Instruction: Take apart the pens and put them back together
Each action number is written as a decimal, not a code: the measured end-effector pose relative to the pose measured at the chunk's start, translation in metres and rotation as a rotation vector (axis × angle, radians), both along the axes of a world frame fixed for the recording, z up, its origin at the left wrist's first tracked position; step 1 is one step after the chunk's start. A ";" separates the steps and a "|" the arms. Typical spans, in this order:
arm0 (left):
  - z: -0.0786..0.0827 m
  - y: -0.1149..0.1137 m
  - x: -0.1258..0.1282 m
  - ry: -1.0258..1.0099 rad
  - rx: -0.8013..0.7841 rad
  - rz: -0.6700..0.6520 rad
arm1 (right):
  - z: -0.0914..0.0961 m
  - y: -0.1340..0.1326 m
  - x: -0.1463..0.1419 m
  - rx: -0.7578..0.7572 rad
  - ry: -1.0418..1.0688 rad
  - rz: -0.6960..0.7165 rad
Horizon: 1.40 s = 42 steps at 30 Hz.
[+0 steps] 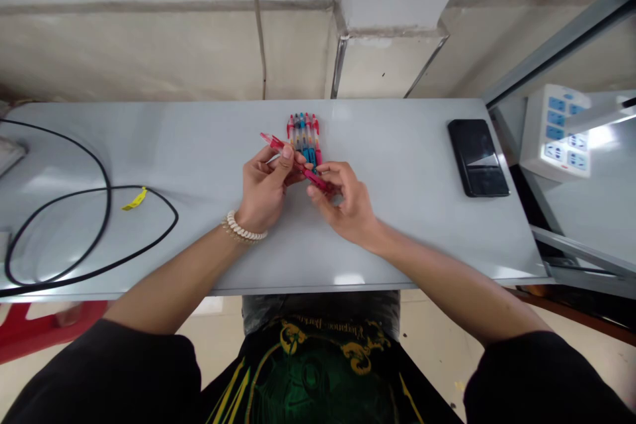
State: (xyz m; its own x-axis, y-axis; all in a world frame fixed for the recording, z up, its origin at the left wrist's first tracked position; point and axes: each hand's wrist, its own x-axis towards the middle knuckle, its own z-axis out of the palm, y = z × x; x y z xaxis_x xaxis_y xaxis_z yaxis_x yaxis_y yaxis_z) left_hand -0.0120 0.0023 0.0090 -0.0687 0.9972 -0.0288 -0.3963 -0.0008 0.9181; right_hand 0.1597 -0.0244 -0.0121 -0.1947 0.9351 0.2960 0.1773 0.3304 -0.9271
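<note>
A red pen with a partly clear barrel [277, 143] is held slantwise above the table, between my two hands. My left hand [265, 189], with a pale coiled band at the wrist, is closed around its middle, thumb on top. My right hand [348, 205] pinches the darker red end [315, 178] between thumb and fingers. Whether the two ends are joined or apart is hidden by the fingers. Just behind my hands lies a row of several pens [304, 134], side by side, in red, blue and dark colours. Their near ends are partly covered by my fingers.
On the grey table [402, 152], a black phone [477, 158] lies at the right. A looped black cable [106, 192] with a yellow tag [135, 199] spreads over the left side. A white power strip [556, 132] stands beyond the right edge. The wall [163, 53] runs along the back.
</note>
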 end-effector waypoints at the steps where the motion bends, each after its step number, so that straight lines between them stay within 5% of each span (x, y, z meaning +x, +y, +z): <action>1: 0.001 0.001 -0.001 -0.011 -0.002 0.003 | -0.002 -0.001 0.001 0.063 -0.047 -0.025; 5: 0.001 0.003 -0.002 0.000 -0.015 -0.041 | -0.004 -0.001 0.005 0.129 -0.100 -0.035; 15: 0.002 0.001 0.000 -0.023 0.011 -0.101 | 0.007 -0.002 0.002 -0.253 0.095 0.190; 23: 0.002 0.001 -0.002 -0.029 0.022 -0.044 | -0.005 0.000 0.005 0.149 -0.124 -0.080; 31: 0.001 0.001 0.000 -0.050 0.011 -0.074 | 0.002 0.000 0.003 -0.213 0.136 0.166; 37: -0.001 0.002 -0.002 -0.047 0.023 -0.016 | -0.004 0.001 0.004 0.078 -0.069 -0.013; 42: -0.001 0.002 -0.002 -0.060 0.007 -0.067 | 0.000 0.002 0.008 -0.068 -0.051 0.127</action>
